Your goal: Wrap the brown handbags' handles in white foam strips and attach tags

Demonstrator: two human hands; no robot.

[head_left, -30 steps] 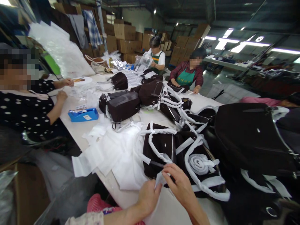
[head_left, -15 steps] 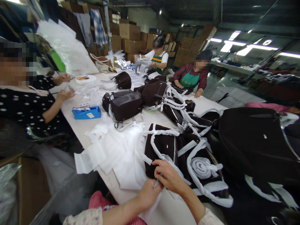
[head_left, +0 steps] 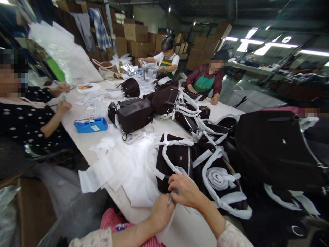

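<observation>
Close to the table's front edge, my left hand (head_left: 162, 210) is closed, with a white wrapping strip (head_left: 167, 230) hanging below its fingers. Against it, my right hand (head_left: 185, 190) bends its fingers round a dark bag strap, mostly hidden; a small greyish end (head_left: 174, 192) shows between the hands. Just beyond lies a dark brown bag (head_left: 169, 159), its straps wrapped in white padding (head_left: 168, 157). Beside it on the right is another dark bag with a coiled white-wrapped strap (head_left: 218, 179). Thin white sheets (head_left: 133, 164) spread to the left of my hands.
A blue tape dispenser (head_left: 90, 125) and a white round plate (head_left: 88, 88) stand on the table's left side. More dark bags (head_left: 135, 115) fill the middle; a large one (head_left: 272, 147) is at right. Co-workers (head_left: 205, 80) sit around the table. Cardboard boxes (head_left: 136, 32) are stacked behind.
The whole view has shifted slightly, so the table things appear a little further left. My hands stay together in nearly the same place, the right fingers curled a bit more.
</observation>
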